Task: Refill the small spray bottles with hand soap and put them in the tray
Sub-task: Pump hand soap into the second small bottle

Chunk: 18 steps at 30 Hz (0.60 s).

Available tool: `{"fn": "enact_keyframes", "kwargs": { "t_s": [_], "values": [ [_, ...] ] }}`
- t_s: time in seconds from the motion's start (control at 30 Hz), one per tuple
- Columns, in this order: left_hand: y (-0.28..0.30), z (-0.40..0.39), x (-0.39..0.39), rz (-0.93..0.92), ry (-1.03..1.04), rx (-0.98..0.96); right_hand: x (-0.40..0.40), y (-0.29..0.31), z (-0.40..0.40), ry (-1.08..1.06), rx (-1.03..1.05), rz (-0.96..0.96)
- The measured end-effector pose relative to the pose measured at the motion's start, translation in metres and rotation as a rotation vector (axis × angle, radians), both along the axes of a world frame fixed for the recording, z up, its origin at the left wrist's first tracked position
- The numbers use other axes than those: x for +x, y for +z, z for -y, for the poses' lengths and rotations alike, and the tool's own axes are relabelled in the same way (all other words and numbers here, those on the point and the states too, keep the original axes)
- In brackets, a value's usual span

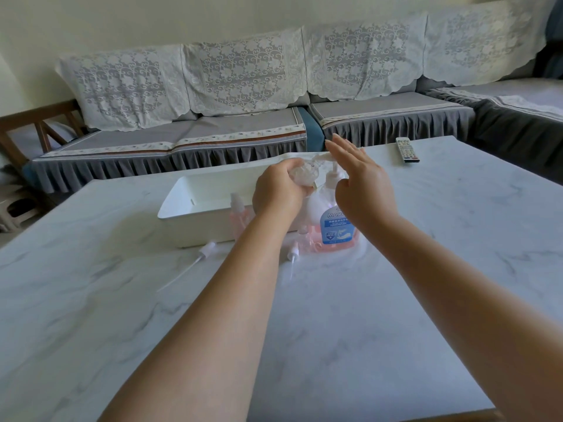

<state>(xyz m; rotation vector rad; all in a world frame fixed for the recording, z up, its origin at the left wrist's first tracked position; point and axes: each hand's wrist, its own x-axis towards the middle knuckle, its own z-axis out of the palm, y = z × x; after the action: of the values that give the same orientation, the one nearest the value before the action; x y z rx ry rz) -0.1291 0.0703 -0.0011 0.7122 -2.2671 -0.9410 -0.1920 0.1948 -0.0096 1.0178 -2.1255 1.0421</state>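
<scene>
1. The left hand (278, 190) is gripping a small clear bottle (301, 175), fingers curled round its body, holding it up by the pump spout of the soap bottle (332, 220).
2. The right hand (359, 184) is hovering flat above the pump head, fingers straight, holding nothing. Likely about to press; contact can't be confirmed.
3. The soap bottle is standing upright near the middle of the tabletop, just in front of the tray's near-right corner. Pink liquid is filling roughly the lower part, so it is probably bottom-heavy and stable under a straight downward push.
4. The small bottle is looking light, thin-walled plastic and likely slippery if soap drips on it. Best hold: round the body, mouth kept under the spout.
5. A second small bottle (239, 213) with pink fill is standing at the tray's near edge, partly hidden by the left forearm. Another may be beside the soap bottle's base; too hidden to tell.
6. Two loose spray tops are lying on the tabletop in front of the tray: one spray top (207, 248) with a long dip tube to the left, another spray top (293, 255) nearer the soap bottle. Thin tubes, easy to bend.
7. The white tray (182, 205) is sitting toward the far side of the tabletop; the visible part holds nothing.
8. The table (426, 239) is smooth, marble-pattern, probably slick when wet. A remote (407, 149) is lying near the far right edge.
9. Behind: a grey sofa (243, 129) with lace covers.
</scene>
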Motion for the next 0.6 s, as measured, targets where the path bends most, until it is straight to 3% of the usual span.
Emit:
{"fn": "enact_keyframes", "kwargs": {
  "t_s": [0.6],
  "values": [
    [-0.006,-0.004,0.005,0.020,-0.002,0.013,-0.002,-0.020,0.009,-0.031,-0.049,0.010]
  ]
}}
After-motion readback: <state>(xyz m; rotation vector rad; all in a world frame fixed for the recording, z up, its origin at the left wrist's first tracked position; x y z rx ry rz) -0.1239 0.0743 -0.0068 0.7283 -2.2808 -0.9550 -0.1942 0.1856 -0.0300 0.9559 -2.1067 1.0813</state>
